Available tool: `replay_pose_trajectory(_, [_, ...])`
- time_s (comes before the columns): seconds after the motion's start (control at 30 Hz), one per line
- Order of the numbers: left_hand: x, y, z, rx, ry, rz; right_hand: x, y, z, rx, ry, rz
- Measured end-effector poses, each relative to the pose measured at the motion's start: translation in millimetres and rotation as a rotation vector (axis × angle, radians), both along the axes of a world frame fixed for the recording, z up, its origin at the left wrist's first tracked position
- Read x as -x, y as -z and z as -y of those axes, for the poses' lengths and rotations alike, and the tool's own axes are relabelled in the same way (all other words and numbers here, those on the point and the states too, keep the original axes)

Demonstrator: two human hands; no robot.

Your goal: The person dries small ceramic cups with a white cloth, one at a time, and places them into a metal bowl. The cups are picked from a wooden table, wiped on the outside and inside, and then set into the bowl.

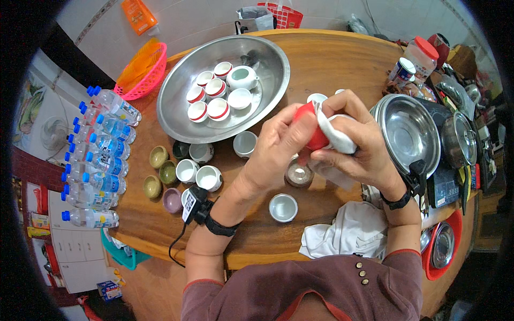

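Above the wooden table, my left hand [277,146] grips a small red cup [317,134]. A white cloth [336,134], pinched in my right hand [355,140], lies against the cup's rim. Beneath my hands a round glass or metal vessel [299,172] is partly covered, and a white cup [283,208] stands nearer to me. Another white cup [317,98] shows just past my fingers. To the left, a steel basin [223,89] holds several white cups with red bands and a small white teapot [242,78].
Small cups, among them a mauve one [172,200], stand below the basin. Water bottles [103,182] line the left edge, by a pink basket [154,80]. Steel bowls [409,134] and an induction cooker [443,192] are at right. A crumpled white cloth [347,230] lies near me.
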State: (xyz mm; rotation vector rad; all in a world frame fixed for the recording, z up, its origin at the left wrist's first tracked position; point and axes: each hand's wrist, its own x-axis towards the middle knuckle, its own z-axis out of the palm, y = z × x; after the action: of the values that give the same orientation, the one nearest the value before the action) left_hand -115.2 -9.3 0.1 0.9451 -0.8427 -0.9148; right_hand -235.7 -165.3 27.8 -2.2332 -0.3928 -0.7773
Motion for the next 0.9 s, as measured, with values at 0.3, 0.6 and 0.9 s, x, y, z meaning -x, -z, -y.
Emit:
replay_pose_trajectory(0.3, [5.5,-9.0,-0.3,0.074,-0.168,0.086,2.4,-3.4,15.0,-0.337,-0.161,-0.077])
replay_pose_trajectory(0.6, [-43.3,-31.2,-30.1,0.087,-0.010,0.255,1.5,5.6,9.0,-0.707,0.049,-0.090])
replay_pose_trajectory(0.9, [-147.3,-0.1,-9.4,-0.491,-0.460,1.428,4.7,-2.1,20.3,-0.925,0.118,-0.013])
